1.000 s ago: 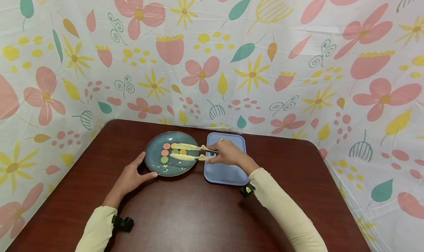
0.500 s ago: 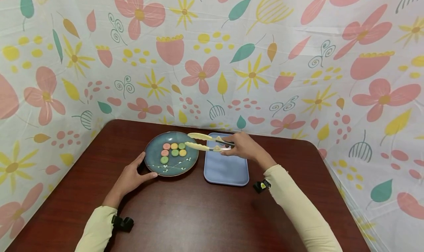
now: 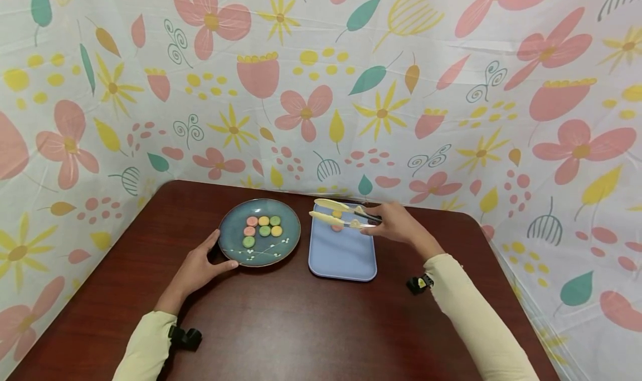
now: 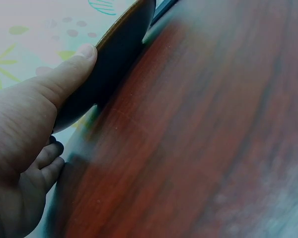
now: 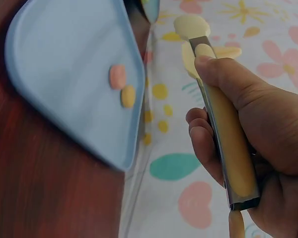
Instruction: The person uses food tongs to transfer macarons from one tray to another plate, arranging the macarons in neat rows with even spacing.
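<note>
My left hand holds the near left rim of a round blue-green plate, thumb on the rim and fingers below it in the left wrist view. Several small pink, yellow and green macarons lie on that plate in loose rows. My right hand grips yellow-tipped tongs. Over the far part of a light blue tray, the tongs' two arms stand apart, with no macaron seen caught between them. A pink macaron and a yellow macaron lie side by side on the tray.
Plate and tray stand side by side on a dark red-brown wooden table, close to its back edge. A flower-printed cloth hangs behind and around the table. Each wrist carries a black camera strap.
The right hand has drawn the tongs rightward off the plate to above the tray. The macarons on the plate stay in place. The left hand has not moved.
</note>
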`<state>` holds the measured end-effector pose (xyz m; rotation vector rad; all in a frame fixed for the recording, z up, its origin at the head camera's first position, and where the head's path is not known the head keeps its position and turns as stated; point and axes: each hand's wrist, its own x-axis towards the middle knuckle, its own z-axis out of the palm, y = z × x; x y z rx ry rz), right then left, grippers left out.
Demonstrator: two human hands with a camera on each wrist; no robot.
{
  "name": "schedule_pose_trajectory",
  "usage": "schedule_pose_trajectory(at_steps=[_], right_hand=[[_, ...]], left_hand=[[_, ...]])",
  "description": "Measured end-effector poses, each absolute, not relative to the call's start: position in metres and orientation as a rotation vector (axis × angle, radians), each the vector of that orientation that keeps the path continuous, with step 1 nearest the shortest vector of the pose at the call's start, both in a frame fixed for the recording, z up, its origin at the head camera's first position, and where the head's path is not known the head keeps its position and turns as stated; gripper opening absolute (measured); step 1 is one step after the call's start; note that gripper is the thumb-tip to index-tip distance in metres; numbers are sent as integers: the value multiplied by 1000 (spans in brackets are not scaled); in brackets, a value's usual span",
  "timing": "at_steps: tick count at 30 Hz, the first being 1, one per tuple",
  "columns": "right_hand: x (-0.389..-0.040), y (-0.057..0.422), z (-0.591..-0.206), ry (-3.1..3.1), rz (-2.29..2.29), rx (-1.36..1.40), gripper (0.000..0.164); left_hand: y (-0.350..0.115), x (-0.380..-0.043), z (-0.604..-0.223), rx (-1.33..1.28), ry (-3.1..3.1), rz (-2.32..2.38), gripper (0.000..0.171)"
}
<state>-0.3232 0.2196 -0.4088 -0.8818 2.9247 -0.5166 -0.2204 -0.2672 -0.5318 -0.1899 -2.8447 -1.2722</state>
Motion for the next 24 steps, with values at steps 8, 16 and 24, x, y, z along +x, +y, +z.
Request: schedule_pose_trajectory(at_steps=[8, 16, 24], right_hand=[[-322, 243, -420, 2917, -547, -770, 61], [-318, 260, -432, 2911, -518, -722, 57], [-314, 270, -446, 2912, -546, -728, 53]], left_hand=[[-268, -221, -534, -196, -2842, -1262, 118], [-268, -221, -533, -188, -2845, -1269, 118], [-268, -222, -535, -191, -2850, -1258, 118]])
